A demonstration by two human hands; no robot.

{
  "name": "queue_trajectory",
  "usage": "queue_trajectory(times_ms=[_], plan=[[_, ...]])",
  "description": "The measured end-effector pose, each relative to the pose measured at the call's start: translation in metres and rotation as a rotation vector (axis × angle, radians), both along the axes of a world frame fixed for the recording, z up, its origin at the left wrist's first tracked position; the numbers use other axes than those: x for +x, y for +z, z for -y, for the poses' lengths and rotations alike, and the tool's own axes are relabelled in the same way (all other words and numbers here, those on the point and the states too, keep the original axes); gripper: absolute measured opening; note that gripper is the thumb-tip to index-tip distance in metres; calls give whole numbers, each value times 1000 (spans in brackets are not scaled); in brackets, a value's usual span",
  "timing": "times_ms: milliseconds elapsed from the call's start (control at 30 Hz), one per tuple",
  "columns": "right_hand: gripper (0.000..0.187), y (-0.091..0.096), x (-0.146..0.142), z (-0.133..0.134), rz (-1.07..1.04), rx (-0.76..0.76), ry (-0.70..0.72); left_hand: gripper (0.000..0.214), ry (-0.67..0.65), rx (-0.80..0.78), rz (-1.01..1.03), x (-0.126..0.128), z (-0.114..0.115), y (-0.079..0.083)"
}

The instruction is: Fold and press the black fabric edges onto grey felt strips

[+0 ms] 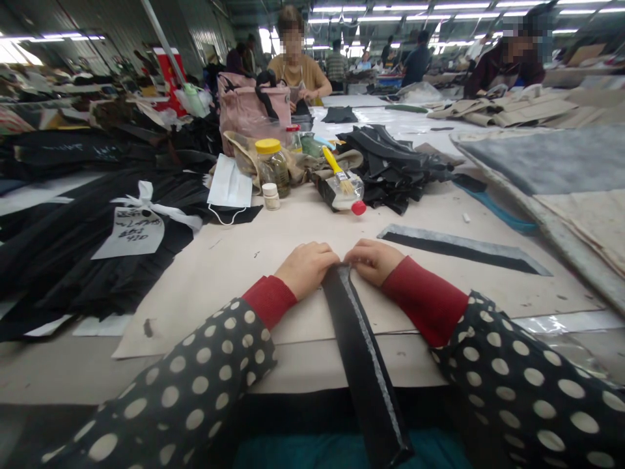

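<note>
A long black strip [364,365] with a pale grey edge runs from the table's front edge down toward my lap. My left hand [306,267] and my right hand [374,259] meet at its far end, fingers curled and pinched on the strip's tip, pressing it onto the beige work board [219,260]. Both arms wear red cuffs under black sleeves with white dots.
A second black strip [463,249] lies to the right. Behind stand a glue container with a yellow-handled brush [342,185], a yellow-lidded jar [272,166], a face mask [229,185], black piles [390,166] and tagged black fabric [97,247]. Other people work across the table.
</note>
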State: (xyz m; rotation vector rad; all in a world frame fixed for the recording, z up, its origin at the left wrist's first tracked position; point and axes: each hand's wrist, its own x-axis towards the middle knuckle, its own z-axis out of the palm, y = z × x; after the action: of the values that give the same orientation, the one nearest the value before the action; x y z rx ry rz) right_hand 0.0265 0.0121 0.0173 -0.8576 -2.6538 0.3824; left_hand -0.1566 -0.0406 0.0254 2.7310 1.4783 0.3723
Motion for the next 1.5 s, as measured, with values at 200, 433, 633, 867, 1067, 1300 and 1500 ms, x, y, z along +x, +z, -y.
queue_trajectory(times_ms=[200,433,633,867,1067,1300,1500], plan=[[23,12,-7,10,321,254,58,22,-27,6,-170,2,3,11],[23,6,-4,5,180,114,-19,16,-30,-34,-51,0,-4,10],[27,1,-3,-2,2,-95,-197,17,75,-44,65,-5,-2,1],[24,7,-7,10,28,-200,-210,19,112,-66,146,-5,-3,-2],[15,8,-9,10,-86,-345,-245,21,47,-290,409,-9,-7,0],[23,4,-7,3,-329,-695,-267,22,166,-605,798,-11,-6,3],[25,6,-9,3,-378,-770,-341,22,250,-671,910,-9,-5,5]])
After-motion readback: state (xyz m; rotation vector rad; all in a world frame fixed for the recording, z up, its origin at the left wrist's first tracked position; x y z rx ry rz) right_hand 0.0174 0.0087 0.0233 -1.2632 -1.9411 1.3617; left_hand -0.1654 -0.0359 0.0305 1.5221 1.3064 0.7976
